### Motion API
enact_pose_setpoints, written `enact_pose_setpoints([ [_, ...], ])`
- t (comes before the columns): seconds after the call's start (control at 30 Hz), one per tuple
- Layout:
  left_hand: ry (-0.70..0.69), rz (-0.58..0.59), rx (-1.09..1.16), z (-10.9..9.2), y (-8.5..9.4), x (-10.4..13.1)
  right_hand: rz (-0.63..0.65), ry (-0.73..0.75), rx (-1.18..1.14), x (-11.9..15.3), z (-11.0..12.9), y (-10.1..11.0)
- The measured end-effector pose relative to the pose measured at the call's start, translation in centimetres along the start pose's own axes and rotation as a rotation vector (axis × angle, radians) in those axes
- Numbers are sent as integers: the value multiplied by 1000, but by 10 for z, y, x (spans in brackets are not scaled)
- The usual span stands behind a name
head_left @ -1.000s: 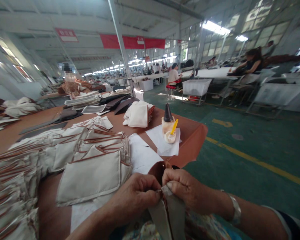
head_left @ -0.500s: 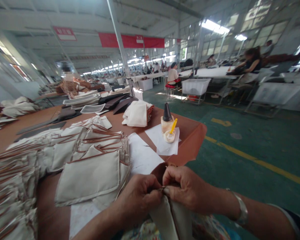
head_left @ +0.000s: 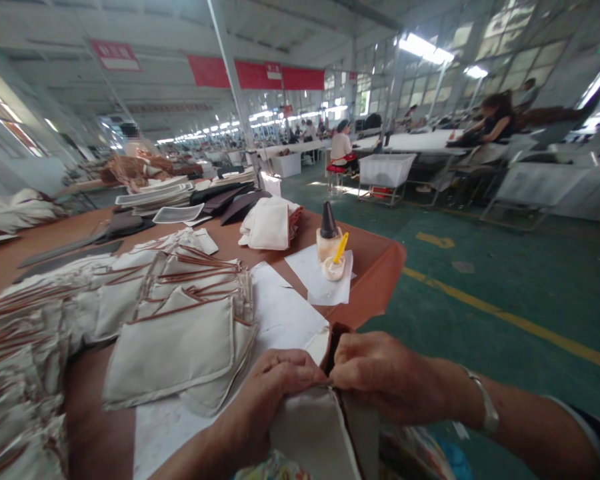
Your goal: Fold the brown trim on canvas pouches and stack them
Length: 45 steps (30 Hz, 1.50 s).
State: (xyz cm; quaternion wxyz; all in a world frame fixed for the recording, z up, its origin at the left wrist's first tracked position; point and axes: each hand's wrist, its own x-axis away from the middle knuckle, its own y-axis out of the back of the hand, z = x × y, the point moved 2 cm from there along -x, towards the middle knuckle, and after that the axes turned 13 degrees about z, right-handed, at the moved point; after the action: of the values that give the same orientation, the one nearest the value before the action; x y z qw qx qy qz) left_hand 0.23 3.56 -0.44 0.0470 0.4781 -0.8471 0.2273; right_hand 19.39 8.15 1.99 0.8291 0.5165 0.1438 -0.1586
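Note:
Both hands pinch the upper edge of a grey-beige sewn fabric piece (head_left: 307, 427), which hangs over my lap with a brown-edged seam running down it. My left hand (head_left: 280, 377) is closed on its left side, and my right hand (head_left: 380, 373) grips right beside it, the fingertips nearly meeting at the seam. A dark brown strip stands up between the hands. To the left lies a matching beige panel (head_left: 175, 357) with a pale sewn border, on top of similar pieces. What the fingertips do at the seam is partly hidden.
The brown-covered table (head_left: 100, 400) holds several beige pieces in rows (head_left: 25, 353), a small beige stack (head_left: 267, 227) and white paper (head_left: 280, 310). Near its right corner stand a black cone-topped container (head_left: 329, 227) and a small cup with a yellow-handled brush (head_left: 341, 247). Co-workers sit farther back.
My left hand has flattened over the piece, and my right fingers have turned down at the seam. More of the beige face and the brown strip shows. The view has shifted slightly.

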Motion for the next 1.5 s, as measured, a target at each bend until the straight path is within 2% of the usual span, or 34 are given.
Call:
enact_pose_setpoints([
  [0.13,46,-6,45,7,-2,-4,60,41,240,7,4,-4],
  [0.2,38,-4,-24,9,-3,-5,16,46,220,9,7,-7],
  [0.27,9,25,-115,7,-3,-3,-55,13,25,11,11,-6],
  [0.37,-37,100,-221,1,-3,2,-140,-269,-408,11,13,0],
  [0.43,-46,127,-278,-4,-2,5,-89,-460,-588,9,12,5],
  [0.47,-47,128,-318,-6,-2,7,-32,-505,-637,7,12,7],
  [0.53,-48,117,-402,-10,-2,8,106,-499,-666,2,11,8],
  [0.6,-55,122,-458,-12,-3,9,163,-458,-646,-1,10,5],
  [0.73,-35,231,-334,-11,-3,9,97,-393,-671,-2,8,-7],
  [0.87,33,370,-180,-15,7,14,41,-365,-681,3,6,-10],
  [1.0,-10,286,-391,-29,15,21,54,-322,-662,2,-3,-3],
  [1.1,4,246,-468,-37,7,24,87,-321,-548,-7,-12,10],
  [1.17,-113,86,-567,-44,-3,25,39,-358,-359,-16,-13,27],
  [1.27,-371,-313,-779,-54,-17,30,-55,-391,-223,-31,2,57],
  [1.3,-439,-425,-826,-55,-20,33,-14,-396,-260,-36,10,63],
  [1.37,-519,-547,-888,-52,-22,42,147,-418,-348,-47,23,62],
  [1.43,-522,-533,-933,-46,-14,58,300,-427,-398,-61,27,49],
  [1.5,-512,-548,-894,-41,9,82,383,-349,-447,-81,19,36],
])
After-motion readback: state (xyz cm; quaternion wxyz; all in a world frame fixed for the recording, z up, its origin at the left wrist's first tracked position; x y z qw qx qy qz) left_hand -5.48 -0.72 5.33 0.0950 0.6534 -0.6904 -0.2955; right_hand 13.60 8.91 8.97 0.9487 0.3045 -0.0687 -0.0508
